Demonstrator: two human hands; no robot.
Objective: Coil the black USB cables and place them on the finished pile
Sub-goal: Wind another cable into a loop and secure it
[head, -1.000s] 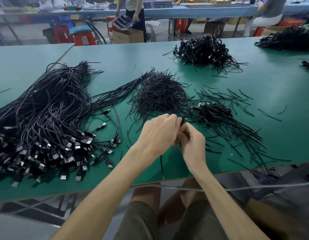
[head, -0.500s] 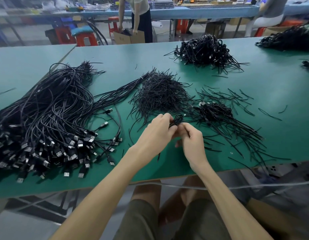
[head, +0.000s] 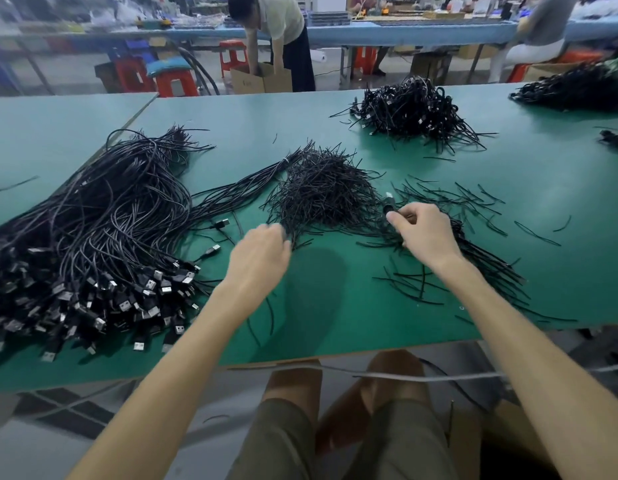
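My right hand [head: 423,233] grips a coiled black USB cable [head: 389,206] whose metal plug pokes out past my fingers, above a small pile of coiled cables [head: 456,226] mostly hidden under the hand. My left hand [head: 260,256] hovers palm down at the near edge of the heap of short black twist ties [head: 323,194]; its fingertips are hidden, so I cannot see whether it holds a tie. A big heap of uncoiled black USB cables [head: 92,237] lies on the left of the green table [head: 318,299], plugs toward me.
A larger pile of coiled cables [head: 413,110] sits at the far middle, another [head: 577,91] at the far right. Loose ties [head: 473,202] are scattered on the right. A person [head: 276,36] bends over a cardboard box [head: 262,79] beyond the table.
My hands, joined on the coil at the table's middle before, have separated. The right has carried the coil right and away from me; the left has swung toward the tie heap.
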